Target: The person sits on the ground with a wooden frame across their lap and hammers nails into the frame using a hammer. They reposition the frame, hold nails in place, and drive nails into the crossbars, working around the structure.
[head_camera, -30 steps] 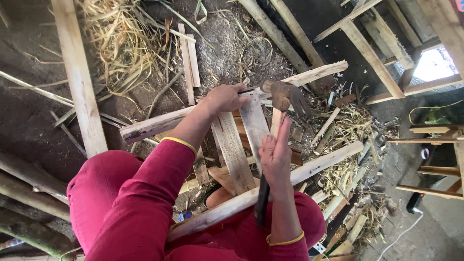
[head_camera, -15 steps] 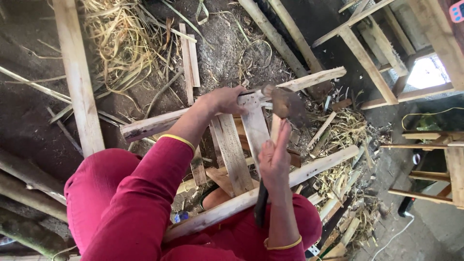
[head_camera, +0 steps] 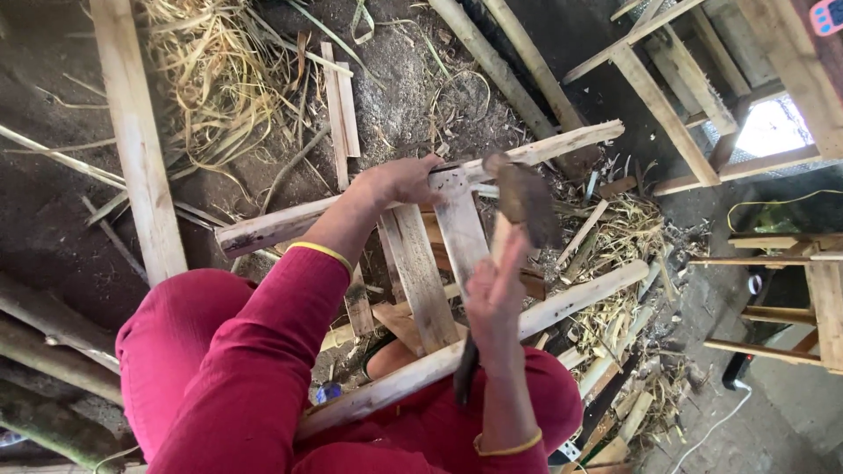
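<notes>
My left hand (head_camera: 399, 182) rests on the far rail (head_camera: 562, 145) of a rough wooden frame, pressing where a flat slat (head_camera: 463, 230) meets it. My right hand (head_camera: 493, 303) grips the wooden handle of a hammer, whose rusty head (head_camera: 525, 197) hangs just above the slat near the far rail. A second slat (head_camera: 419, 272) lies beside the first, both spanning to the near rail (head_camera: 580, 294) that crosses my lap. I wear red sleeves and thin yellow bangles on both wrists.
A long pale plank (head_camera: 132, 132) lies at left beside dry straw (head_camera: 219, 79). Bamboo poles (head_camera: 505, 70) run at the top. Wood chips and offcuts (head_camera: 615, 351) litter the ground at right. More wooden frames (head_camera: 685, 96) stand at upper right, and a white cable (head_camera: 711, 430) trails at lower right.
The hammer head has shifted slightly right and lifted a little over the slat. My left hand stays on the far rail.
</notes>
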